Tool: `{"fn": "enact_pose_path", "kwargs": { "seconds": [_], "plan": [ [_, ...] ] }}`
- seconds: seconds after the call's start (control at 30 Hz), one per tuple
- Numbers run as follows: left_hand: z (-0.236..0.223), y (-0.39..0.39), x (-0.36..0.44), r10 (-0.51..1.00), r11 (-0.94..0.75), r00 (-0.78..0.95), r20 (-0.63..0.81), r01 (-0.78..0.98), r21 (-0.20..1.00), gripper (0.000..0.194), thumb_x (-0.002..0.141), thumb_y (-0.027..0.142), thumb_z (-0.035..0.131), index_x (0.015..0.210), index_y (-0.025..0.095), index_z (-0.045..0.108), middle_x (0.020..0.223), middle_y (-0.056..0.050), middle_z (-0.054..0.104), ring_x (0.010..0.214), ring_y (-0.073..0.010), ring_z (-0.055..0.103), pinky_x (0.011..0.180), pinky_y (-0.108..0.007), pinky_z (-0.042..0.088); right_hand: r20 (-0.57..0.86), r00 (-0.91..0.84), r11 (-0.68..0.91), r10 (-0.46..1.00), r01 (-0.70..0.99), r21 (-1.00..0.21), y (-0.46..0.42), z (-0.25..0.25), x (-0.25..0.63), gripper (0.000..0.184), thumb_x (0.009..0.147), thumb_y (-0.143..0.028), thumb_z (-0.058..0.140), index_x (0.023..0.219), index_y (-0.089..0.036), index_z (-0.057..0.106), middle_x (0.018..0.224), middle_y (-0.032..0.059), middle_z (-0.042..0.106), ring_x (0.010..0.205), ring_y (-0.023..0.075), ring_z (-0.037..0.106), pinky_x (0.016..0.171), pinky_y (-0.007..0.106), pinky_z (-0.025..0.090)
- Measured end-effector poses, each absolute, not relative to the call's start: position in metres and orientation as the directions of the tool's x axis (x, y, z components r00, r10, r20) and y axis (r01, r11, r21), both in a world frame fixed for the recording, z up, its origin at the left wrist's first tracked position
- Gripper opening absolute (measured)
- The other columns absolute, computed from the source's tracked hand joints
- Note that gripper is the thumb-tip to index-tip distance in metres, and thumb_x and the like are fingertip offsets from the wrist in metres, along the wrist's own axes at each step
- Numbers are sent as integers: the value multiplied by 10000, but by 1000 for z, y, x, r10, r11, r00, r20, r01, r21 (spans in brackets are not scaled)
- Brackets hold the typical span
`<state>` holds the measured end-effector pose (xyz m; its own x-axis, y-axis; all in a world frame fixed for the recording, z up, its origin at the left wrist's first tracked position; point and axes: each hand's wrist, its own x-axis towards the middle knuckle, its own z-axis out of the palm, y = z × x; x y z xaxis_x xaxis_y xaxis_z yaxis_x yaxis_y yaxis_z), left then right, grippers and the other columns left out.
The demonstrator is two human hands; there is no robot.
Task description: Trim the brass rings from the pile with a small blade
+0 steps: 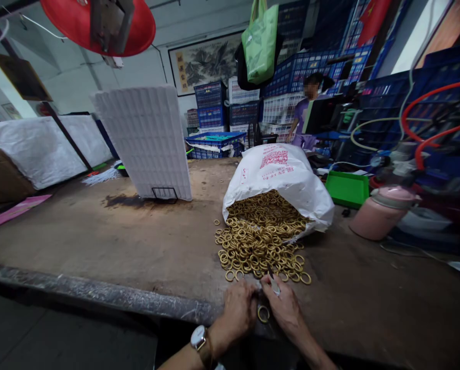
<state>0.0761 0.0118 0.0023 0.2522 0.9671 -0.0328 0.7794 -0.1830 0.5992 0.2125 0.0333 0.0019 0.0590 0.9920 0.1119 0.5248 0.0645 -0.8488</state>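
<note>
My left hand (238,307), with a watch (198,337) on its wrist, rests at the table's front edge. Its fingers are curled together, and what they hold, if anything, is hidden. Close beside it, my right hand (286,307) is closed on a small knife-like tool (274,285) with a dark pointed tip and a pale lower part. One brass-coloured ring (263,314) lies between the two hands, at the edge. Just beyond my fingers a heap of similar rings (255,246) spills from the mouth of a white woven sack (280,172) lying on its side.
The brown table (156,241) runs out to both sides. A white ribbed panel (149,139) stands in a wire holder at left. Right of the sack are a green tray (346,189) and a pink jug (382,213). A red lamp (137,25) hangs overhead; a person (301,115) is behind.
</note>
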Motion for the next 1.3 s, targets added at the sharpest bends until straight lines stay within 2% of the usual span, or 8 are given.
{"fn": "enact_pose_path", "kwargs": {
  "seconds": [0.13,0.3,0.5,0.67,0.87,1.07,1.17,1.3],
  "plan": [
    [7,14,77,970,-193,245,-7,780,595,234,712,136,418,848,192,600,866,-61,590,807,-192,497,753,-315,375,174,22,134,985,547,-826,29,6,206,309,757,-458,368,679,-211,536,598,29,610,554,154,562,550,240,419],
    [22,19,71,983,-165,165,77,621,767,184,692,120,411,644,162,583,662,-31,584,678,-158,508,679,-271,395,162,36,112,986,575,-810,25,19,207,310,772,-430,339,716,-200,540,632,30,608,589,146,559,576,230,406],
    [28,11,46,994,-95,103,48,525,846,150,686,174,419,694,153,567,642,-6,573,650,-141,519,663,-247,395,89,57,34,994,620,-784,9,26,232,278,773,-392,355,726,-187,537,597,1,574,560,127,528,561,220,387],
    [34,-4,35,998,-36,67,8,422,906,158,699,246,434,685,152,561,590,17,526,581,-122,475,574,-216,368,64,-162,166,985,767,-620,-19,32,230,151,756,-284,439,823,-204,548,723,4,599,660,137,547,592,223,372],
    [45,-19,41,989,28,126,-72,323,946,152,704,262,469,651,144,549,556,36,454,542,-93,416,523,-193,336,40,-158,159,987,873,-460,-26,42,216,115,757,-235,470,860,-219,520,835,16,589,723,147,551,584,221,344],
    [41,-34,52,958,204,179,-226,133,970,217,729,329,483,849,149,511,512,66,429,405,-67,391,385,-169,303,-18,-123,83,992,765,-639,-20,37,215,87,772,-264,412,771,-209,481,604,-31,500,559,122,471,535,218,333],
    [43,-40,57,939,261,214,-267,59,964,315,735,388,497,937,146,492,526,66,447,380,-62,395,349,-159,292,-1,-101,59,995,593,-803,-18,38,207,175,773,-347,408,690,-203,462,579,-41,444,547,108,426,536,214,345],
    [51,-42,58,958,245,172,-230,-73,967,262,737,384,525,838,142,531,528,62,456,403,-48,381,404,-161,321,-89,-83,-59,993,311,-949,-16,41,190,190,711,-375,502,696,-189,469,578,-53,432,534,90,406,523,201,350]
  ]
}}
